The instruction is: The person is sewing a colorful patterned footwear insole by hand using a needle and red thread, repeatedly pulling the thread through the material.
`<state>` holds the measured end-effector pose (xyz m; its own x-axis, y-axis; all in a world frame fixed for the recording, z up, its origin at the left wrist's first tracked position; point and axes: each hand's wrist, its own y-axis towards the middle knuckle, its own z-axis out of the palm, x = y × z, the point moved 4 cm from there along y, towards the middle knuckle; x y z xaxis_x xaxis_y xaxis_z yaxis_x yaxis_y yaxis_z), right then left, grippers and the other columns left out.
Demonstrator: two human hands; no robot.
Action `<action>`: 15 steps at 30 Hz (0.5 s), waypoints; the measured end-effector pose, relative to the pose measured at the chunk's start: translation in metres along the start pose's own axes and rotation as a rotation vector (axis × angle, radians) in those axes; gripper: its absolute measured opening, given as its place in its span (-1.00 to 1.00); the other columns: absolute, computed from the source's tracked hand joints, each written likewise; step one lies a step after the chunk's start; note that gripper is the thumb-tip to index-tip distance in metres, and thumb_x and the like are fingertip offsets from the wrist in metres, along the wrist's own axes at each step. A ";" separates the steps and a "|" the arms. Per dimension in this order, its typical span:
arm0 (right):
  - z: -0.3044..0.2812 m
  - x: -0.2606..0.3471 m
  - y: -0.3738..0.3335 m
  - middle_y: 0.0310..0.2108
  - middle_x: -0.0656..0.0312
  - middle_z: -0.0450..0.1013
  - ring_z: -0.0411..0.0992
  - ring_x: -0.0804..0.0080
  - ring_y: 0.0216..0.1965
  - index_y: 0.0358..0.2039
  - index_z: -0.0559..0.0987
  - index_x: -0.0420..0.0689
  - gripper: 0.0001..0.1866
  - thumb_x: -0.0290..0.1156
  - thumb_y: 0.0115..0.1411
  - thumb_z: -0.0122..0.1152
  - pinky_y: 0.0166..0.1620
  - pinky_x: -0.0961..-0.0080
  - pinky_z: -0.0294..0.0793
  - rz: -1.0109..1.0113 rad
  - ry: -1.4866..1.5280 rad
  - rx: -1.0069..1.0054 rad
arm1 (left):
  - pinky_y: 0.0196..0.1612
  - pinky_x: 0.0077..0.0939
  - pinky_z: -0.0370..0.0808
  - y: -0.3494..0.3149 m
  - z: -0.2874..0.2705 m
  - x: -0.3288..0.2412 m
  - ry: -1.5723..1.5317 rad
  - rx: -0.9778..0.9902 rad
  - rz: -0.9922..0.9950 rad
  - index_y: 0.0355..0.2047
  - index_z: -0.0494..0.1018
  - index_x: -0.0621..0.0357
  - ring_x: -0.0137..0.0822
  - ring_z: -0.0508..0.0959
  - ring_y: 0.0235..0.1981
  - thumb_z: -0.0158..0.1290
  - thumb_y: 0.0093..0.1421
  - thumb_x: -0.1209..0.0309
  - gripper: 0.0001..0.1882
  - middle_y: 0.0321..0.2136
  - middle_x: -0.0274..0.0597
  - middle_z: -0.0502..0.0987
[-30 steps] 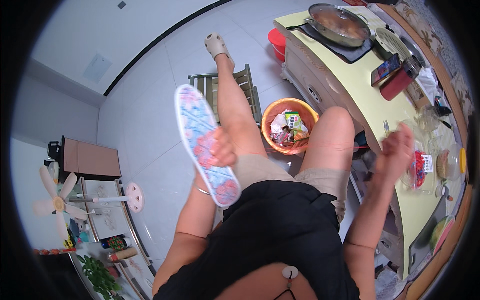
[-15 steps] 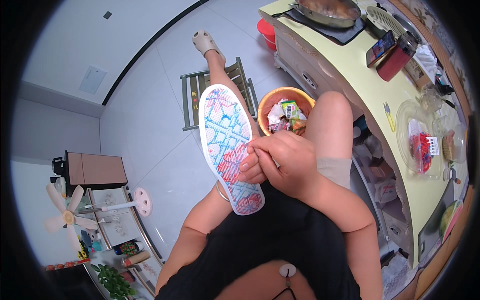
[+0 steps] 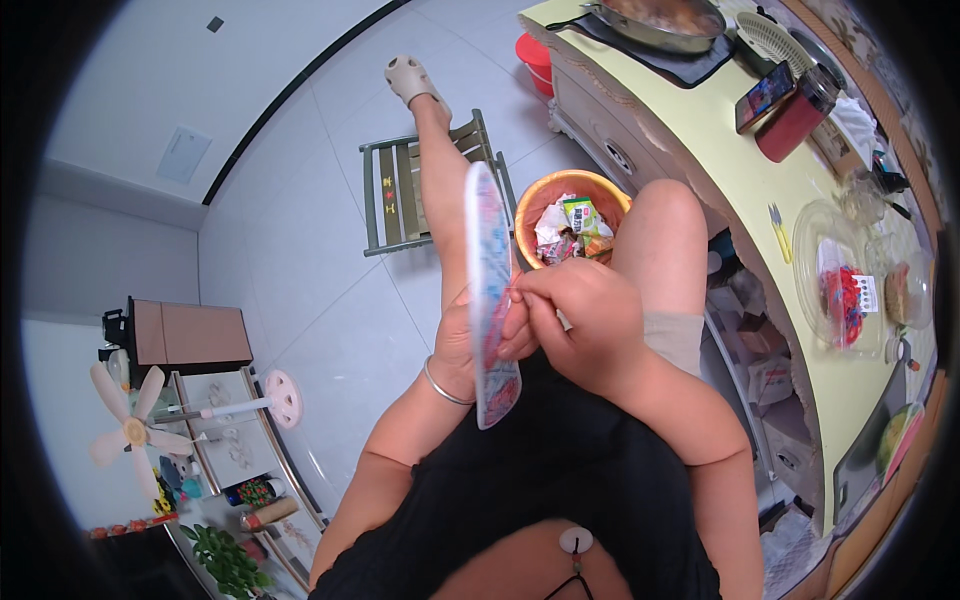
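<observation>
The left hand (image 3: 456,335) clasps a white-rimmed, sole-shaped insole (image 3: 489,270) from behind its left side, with the palm mostly hidden and the wrist rising from the lower left inside a thin, silver-coloured bangle (image 3: 436,384). The right hand (image 3: 592,318) comes across from the right, knuckles uppermost, elbow bent outward, thumb and forefinger tips pressed together at the insole's patterned face; whether that grip pinches something fine is too small to tell. The insole stands nearly edge-on above the lap, between the 2 hands, its face a slightly blurred weave of blue, pink and red. Beyond the hands, a round, orange-yellow bin (image 3: 560,178) holds crumpled wrappers, and an olive-green slatted stool (image 3: 386,200) stands under the outstretched leg. To the right, the pale yellow bench (image 3: 735,175) with its curved edge carries slim, yellow-handled scissors (image 3: 781,240), a clear, oval plastic tray (image 3: 803,255) with tangled red and blue strands (image 3: 846,308), a dark red cylindrical flask (image 3: 790,128), a leaning phone (image 3: 763,97) and a shiny metal pan (image 3: 660,35).
</observation>
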<state>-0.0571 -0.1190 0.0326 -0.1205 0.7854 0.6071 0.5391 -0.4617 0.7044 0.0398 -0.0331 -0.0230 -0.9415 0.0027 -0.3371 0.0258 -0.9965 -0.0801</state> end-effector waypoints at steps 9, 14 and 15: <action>0.007 -0.027 -0.019 -0.51 0.33 0.47 0.42 0.63 -0.44 -0.32 0.52 -0.27 -0.88 -0.62 0.09 0.16 -0.33 0.63 0.43 0.656 0.694 0.066 | -0.08 -0.42 0.50 0.001 0.000 -0.007 0.279 -0.240 0.172 -0.24 0.34 0.39 -0.29 0.57 -0.24 0.00 0.15 0.58 -0.82 -0.24 0.05 0.53; -0.002 -0.043 -0.016 -0.36 0.29 0.46 0.40 0.55 -0.25 -0.31 0.53 -0.23 -0.87 -0.63 0.11 0.11 -0.16 0.63 0.40 0.726 0.677 -0.250 | -0.20 -0.47 0.55 -0.003 0.007 -0.020 0.466 -0.372 0.320 -0.33 0.36 0.39 -0.33 0.58 -0.32 0.02 0.13 0.61 -0.89 -0.33 0.06 0.55; -0.019 -0.040 -0.010 -0.31 0.26 0.44 0.37 0.42 -0.19 -0.33 0.55 -0.18 -0.85 -0.62 0.03 0.19 -0.12 0.54 0.37 0.563 0.438 -0.285 | -0.25 -0.52 0.56 -0.003 0.011 -0.023 0.493 -0.413 0.369 -0.37 0.37 0.40 -0.36 0.59 -0.37 0.01 0.13 0.64 -0.93 -0.36 0.06 0.55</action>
<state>-0.0734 -0.1535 0.0087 -0.2427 0.1925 0.9508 0.3882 -0.8789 0.2770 0.0582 -0.0306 -0.0050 -0.5898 -0.1918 -0.7845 0.5268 -0.8276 -0.1938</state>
